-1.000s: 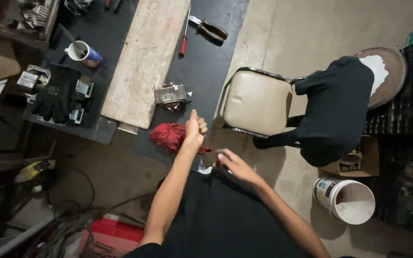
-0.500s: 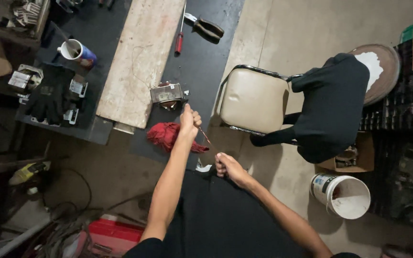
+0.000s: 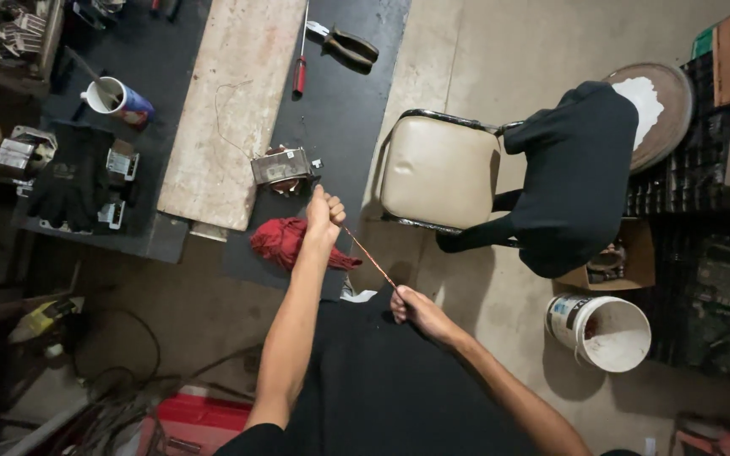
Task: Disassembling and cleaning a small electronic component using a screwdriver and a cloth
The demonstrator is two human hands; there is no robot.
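while a thin copper wire [image 3: 371,253] is stretched taut between them, the left hand [image 3: 324,211] is closed in a fist around its upper end and the right hand [image 3: 416,311] is pinched shut on the lower end, close to the body. the wire appears to lead from a small metal transformer [image 3: 281,166] on the dark bench [image 3: 340,118] — too hard a pull could likely snap it or drag the transformer off the edge onto the red rag [image 3: 285,241].
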